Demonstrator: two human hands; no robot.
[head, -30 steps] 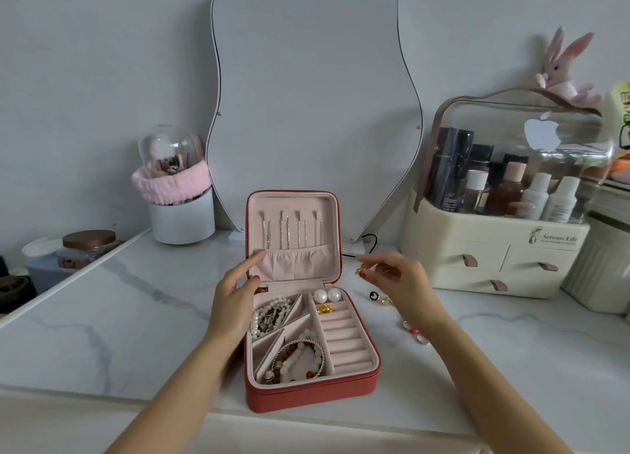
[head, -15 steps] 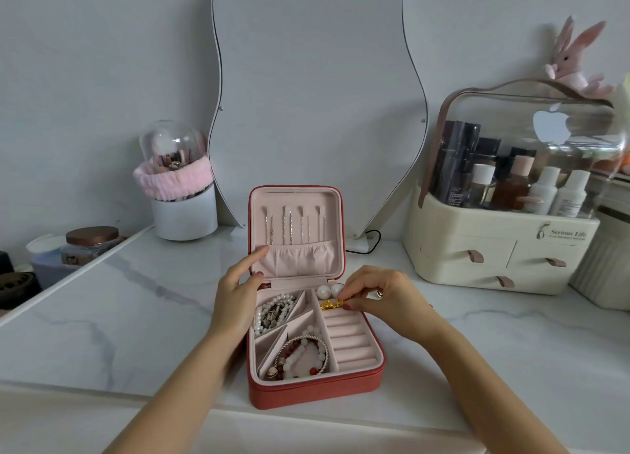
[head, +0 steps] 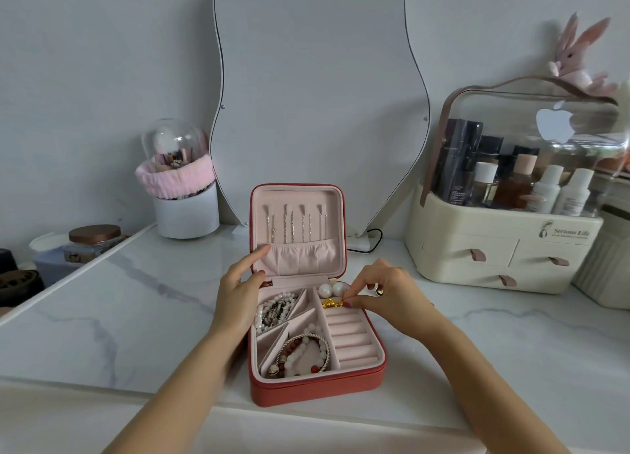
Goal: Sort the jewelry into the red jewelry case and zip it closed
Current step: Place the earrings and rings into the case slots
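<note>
Gold earring [head: 330,303] pinched by right hand [head: 385,297] fingers, over red jewelry case [head: 317,390]

free: bare marble worktop [head: 143,320] at lower left of frame and lower right | blocked centre: open red jewelry case [head: 317,387], upright lid [head: 297,228], both hands at its sides | behind: wavy mirror [head: 317,89] | right: cosmetics organizer [head: 504,249] | left rear: brush holder [head: 185,211]
</note>
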